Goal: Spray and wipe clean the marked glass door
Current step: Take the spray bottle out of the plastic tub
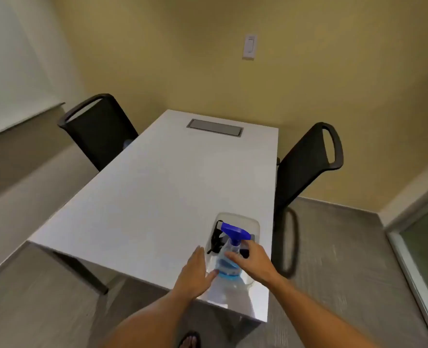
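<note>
Fingers [229, 256] of the right hand [254, 263] curl around the neck of the spray bottle [229, 259], just under its blue trigger head [234, 231]; the grip looks only partly closed, and I cannot tell whether the bottle has left the tabletop [145, 197]. Beside it, the left hand [195, 272] lies flat with straight fingers, holding nothing, its thumb reaching toward the bottle's base. The bottle stands at the near right corner, in or just before a clear tray [254, 223] that also holds something black, too blurred to name. No cloth is plainly visible.

Farther off, a grey hatch [215, 127] is set into the far end of the tabletop, with a black chair [100, 129] on the left and another chair [305, 167] on the right. A glass door [423, 247] shows at the right edge, well apart from the bottle.

By my judgement the task has barely begun: the bottle is only being collected, and spraying and wiping remain.
</note>
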A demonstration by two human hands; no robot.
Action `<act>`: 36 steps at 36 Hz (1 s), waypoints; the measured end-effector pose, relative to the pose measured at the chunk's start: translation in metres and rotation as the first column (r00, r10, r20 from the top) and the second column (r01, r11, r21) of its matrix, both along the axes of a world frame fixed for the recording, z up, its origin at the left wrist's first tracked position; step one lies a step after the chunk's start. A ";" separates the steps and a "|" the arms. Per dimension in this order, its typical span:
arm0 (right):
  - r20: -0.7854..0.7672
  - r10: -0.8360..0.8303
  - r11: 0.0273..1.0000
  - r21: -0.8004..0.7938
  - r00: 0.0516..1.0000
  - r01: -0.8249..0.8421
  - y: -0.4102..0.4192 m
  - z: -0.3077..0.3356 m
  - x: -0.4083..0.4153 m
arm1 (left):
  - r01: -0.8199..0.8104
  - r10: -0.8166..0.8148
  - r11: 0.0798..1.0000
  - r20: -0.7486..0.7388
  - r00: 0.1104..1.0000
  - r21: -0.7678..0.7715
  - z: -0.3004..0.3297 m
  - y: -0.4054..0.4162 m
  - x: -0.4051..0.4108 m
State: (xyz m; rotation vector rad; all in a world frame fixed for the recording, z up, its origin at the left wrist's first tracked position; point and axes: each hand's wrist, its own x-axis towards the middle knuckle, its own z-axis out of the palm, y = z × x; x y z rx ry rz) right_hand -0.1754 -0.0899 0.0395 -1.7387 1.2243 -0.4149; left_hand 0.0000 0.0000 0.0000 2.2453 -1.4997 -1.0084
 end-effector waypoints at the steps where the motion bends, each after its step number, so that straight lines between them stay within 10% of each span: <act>1: 0.014 -0.029 1.000 -0.003 0.999 0.029 -0.004 0.001 0.004 | -0.002 0.002 1.000 -0.019 1.000 -0.012 -0.001 -0.006 0.002; 20: 0.209 -0.465 0.858 0.343 0.860 0.381 -0.013 -0.008 0.059 | 0.275 -0.284 0.958 -0.130 0.950 -0.078 -0.033 -0.063 0.033; 27: 0.270 -0.558 0.823 0.299 0.785 0.483 -0.013 0.003 0.060 | 0.444 -0.418 0.895 0.261 0.870 -0.046 -0.056 -0.076 0.040; 36: 0.404 -0.475 0.878 0.160 0.782 0.451 -0.022 0.047 0.041 | 0.530 -0.443 0.824 0.356 0.823 -0.200 -0.038 -0.085 0.023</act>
